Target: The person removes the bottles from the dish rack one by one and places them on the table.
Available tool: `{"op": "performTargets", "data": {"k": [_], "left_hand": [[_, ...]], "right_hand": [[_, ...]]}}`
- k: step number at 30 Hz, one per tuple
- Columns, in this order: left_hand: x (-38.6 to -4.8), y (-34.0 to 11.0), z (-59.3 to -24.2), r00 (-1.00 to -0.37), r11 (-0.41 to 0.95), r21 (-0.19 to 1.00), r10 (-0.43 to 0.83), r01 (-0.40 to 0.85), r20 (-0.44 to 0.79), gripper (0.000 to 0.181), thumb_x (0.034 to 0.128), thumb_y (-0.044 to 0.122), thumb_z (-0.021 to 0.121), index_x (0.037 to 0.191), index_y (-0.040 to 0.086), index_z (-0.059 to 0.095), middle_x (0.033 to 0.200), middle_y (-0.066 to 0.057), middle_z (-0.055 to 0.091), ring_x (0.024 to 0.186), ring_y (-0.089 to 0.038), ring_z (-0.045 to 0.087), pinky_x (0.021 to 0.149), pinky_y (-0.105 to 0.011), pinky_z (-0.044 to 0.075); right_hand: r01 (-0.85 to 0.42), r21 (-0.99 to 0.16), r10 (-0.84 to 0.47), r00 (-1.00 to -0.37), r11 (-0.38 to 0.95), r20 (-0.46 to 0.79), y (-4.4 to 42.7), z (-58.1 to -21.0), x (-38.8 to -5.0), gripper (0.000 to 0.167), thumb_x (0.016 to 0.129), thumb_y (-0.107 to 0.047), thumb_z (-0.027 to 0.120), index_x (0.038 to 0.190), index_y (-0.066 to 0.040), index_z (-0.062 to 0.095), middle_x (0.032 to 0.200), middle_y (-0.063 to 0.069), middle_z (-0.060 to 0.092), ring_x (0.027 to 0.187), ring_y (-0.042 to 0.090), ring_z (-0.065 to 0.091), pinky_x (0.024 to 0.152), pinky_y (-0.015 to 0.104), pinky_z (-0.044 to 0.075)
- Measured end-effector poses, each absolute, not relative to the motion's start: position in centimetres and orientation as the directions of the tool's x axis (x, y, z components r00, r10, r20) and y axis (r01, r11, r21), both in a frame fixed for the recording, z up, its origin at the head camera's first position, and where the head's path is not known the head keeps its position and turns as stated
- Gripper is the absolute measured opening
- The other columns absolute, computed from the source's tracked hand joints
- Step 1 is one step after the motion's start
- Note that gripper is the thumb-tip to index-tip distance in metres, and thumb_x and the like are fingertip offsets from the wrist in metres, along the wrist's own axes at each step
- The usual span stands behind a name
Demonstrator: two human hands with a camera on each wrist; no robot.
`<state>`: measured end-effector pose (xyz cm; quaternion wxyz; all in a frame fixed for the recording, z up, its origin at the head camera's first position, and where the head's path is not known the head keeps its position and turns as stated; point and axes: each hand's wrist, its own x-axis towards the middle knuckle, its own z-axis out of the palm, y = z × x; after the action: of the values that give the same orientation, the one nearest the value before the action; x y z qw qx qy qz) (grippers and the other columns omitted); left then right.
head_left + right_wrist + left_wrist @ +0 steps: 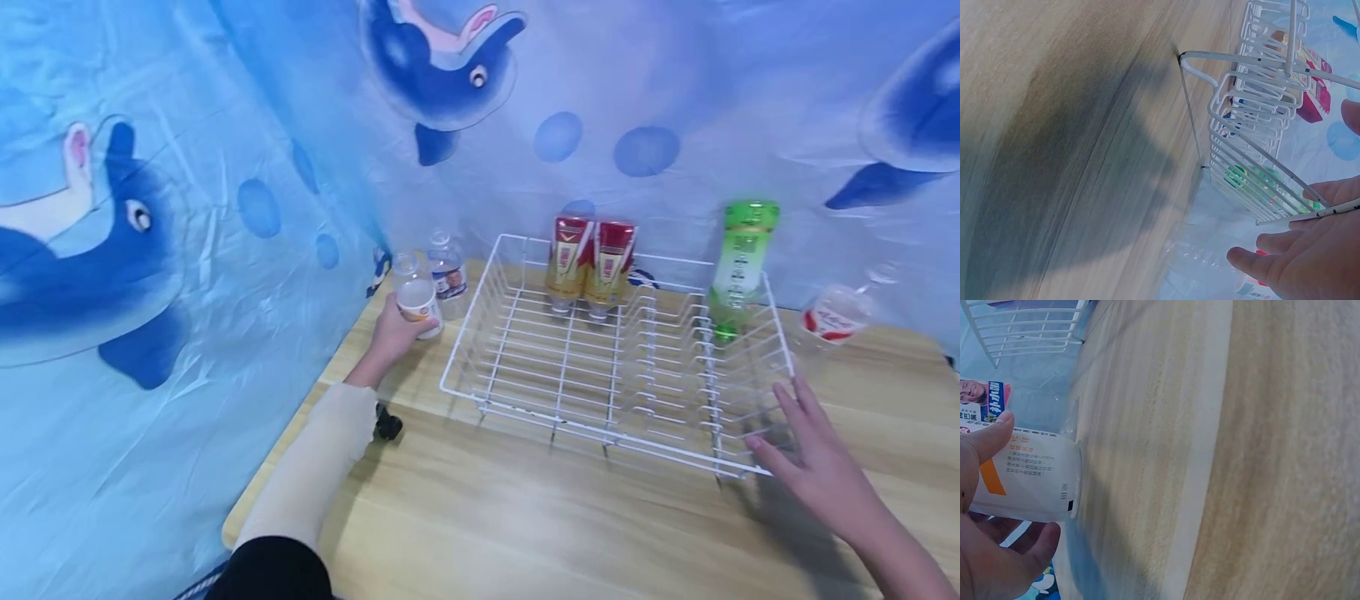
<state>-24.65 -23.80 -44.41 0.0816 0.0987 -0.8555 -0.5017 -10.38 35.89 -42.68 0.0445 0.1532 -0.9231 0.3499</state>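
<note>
My left hand (396, 329) is wrapped round a clear plastic bottle (416, 292) with a white and orange label, at the back left of the table. In the left wrist view the thumb lies across that label (1029, 465), and the bottle's base is on or close to the wood. Just behind it stands a second clear bottle (448, 279) with a blue and white label. My right hand (817, 454) is at the right side of the white wire dish rack (555, 425), fingers spread and extended. Whether those fingers touch the wire (1335, 211) is hard to tell.
Two red and gold tubes (570, 258) stand cap down in the rack's back. A green bottle (738, 267) is upside down at its right end. Right of the rack is a clear bottle (836, 315) with a red and white label. A blue dolphin-print curtain (300, 125) hangs behind.
</note>
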Motion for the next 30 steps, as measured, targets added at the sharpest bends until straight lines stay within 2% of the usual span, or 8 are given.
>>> {"op": "performTargets", "data": {"k": [3, 6, 11, 19, 23, 25, 27, 30], "left_hand": [[-23.7, -24.8, -44.4, -0.965, 0.477, 0.873, -0.262, -0.098, 0.035, 0.098, 0.0806, 0.025, 0.087, 0.153, 0.003, 0.025, 0.141, -0.021, 0.050, 0.129, -0.037, 0.049, 0.112, -0.050, 0.038], [-23.1, -25.3, -43.6, -0.960, 0.495, 0.866, -0.269, -0.066, 0.080, 0.112, 0.0779, 0.024, 0.089, 0.160, 0.008, 0.014, 0.148, -0.023, 0.044, 0.135, -0.040, 0.044, 0.115, -0.053, 0.032], [-22.8, -24.8, -41.2, -0.945, 0.606, 0.795, -0.268, -0.012, 0.190, 0.121, 0.0764, 0.026, 0.090, 0.163, 0.014, 0.006, 0.162, -0.021, 0.023, 0.147, -0.043, 0.017, 0.118, -0.061, 0.017], [-22.8, -22.6, -38.2, -0.921, 0.751, 0.657, -0.209, 0.064, 0.329, 0.126, 0.0744, 0.034, 0.091, 0.164, 0.016, 0.004, 0.168, -0.015, -0.009, 0.150, -0.037, -0.014, 0.118, -0.065, 0.009], [-22.4, -21.4, -37.4, -0.869, 0.815, 0.572, -0.210, 0.097, 0.447, 0.125, 0.0717, 0.033, 0.094, 0.164, 0.017, 0.011, 0.164, -0.008, -0.027, 0.148, -0.031, -0.028, 0.119, -0.063, 0.013], [-22.2, -20.9, -37.0, -0.825, 0.852, 0.507, -0.189, 0.132, 0.533, 0.123, 0.0695, 0.031, 0.095, 0.163, 0.017, 0.017, 0.164, -0.009, -0.029, 0.147, -0.030, -0.031, 0.120, -0.060, 0.012], [-22.1, -20.3, -36.5, -0.775, 0.886, 0.428, -0.142, 0.177, 0.615, 0.121, 0.0684, 0.031, 0.096, 0.162, 0.015, 0.021, 0.164, -0.014, -0.025, 0.147, -0.032, -0.030, 0.119, -0.059, 0.019], [-22.1, -19.2, -35.7, -0.703, 0.911, 0.319, -0.046, 0.262, 0.710, 0.118, 0.0662, 0.028, 0.097, 0.160, 0.011, 0.027, 0.163, -0.026, -0.015, 0.148, -0.042, -0.022, 0.119, -0.059, 0.019]], "right_hand": [[-0.316, -0.632, -0.263, -0.948, 0.708, 0.180, 35.1, -42.7, -10.7, 0.083, 0.099, -0.023, 0.064, 0.161, -0.001, 0.014, 0.167, 0.016, -0.010, 0.145, 0.057, -0.001, 0.107, 0.079, 0.002], [-0.300, -0.621, -0.260, -0.953, 0.724, 0.158, 34.7, -42.5, -10.9, 0.084, 0.099, -0.027, 0.064, 0.161, -0.002, 0.013, 0.168, 0.015, -0.011, 0.146, 0.057, 0.001, 0.103, 0.082, 0.009], [-0.269, -0.608, -0.240, -0.962, 0.747, 0.131, 34.7, -42.2, -10.9, 0.085, 0.100, -0.031, 0.063, 0.162, -0.003, 0.012, 0.168, 0.012, -0.013, 0.146, 0.056, 0.002, 0.098, 0.084, 0.016], [-0.230, -0.584, -0.207, -0.972, 0.779, 0.107, 35.2, -41.7, -10.5, 0.086, 0.100, -0.034, 0.062, 0.160, 0.001, 0.012, 0.167, 0.014, -0.014, 0.145, 0.058, 0.005, 0.096, 0.084, 0.020], [-0.228, -0.583, -0.206, -0.973, 0.780, 0.104, 35.1, -41.6, -10.4, 0.086, 0.100, -0.035, 0.062, 0.160, 0.001, 0.013, 0.167, 0.017, -0.012, 0.145, 0.058, 0.005, 0.096, 0.084, 0.021], [-0.230, -0.581, -0.207, -0.973, 0.780, 0.107, 35.1, -41.6, -10.4, 0.086, 0.100, -0.035, 0.062, 0.160, 0.001, 0.013, 0.167, 0.018, -0.012, 0.145, 0.058, 0.005, 0.096, 0.084, 0.021], [-0.232, -0.580, -0.208, -0.972, 0.781, 0.109, 35.1, -41.7, -10.4, 0.085, 0.100, -0.035, 0.062, 0.160, 0.001, 0.013, 0.167, 0.018, -0.012, 0.145, 0.059, 0.005, 0.097, 0.084, 0.020], [-0.236, -0.577, -0.209, -0.971, 0.782, 0.114, 35.1, -41.8, -10.4, 0.086, 0.100, -0.035, 0.062, 0.160, 0.001, 0.013, 0.167, 0.018, -0.011, 0.144, 0.059, 0.007, 0.097, 0.083, 0.021]]}}
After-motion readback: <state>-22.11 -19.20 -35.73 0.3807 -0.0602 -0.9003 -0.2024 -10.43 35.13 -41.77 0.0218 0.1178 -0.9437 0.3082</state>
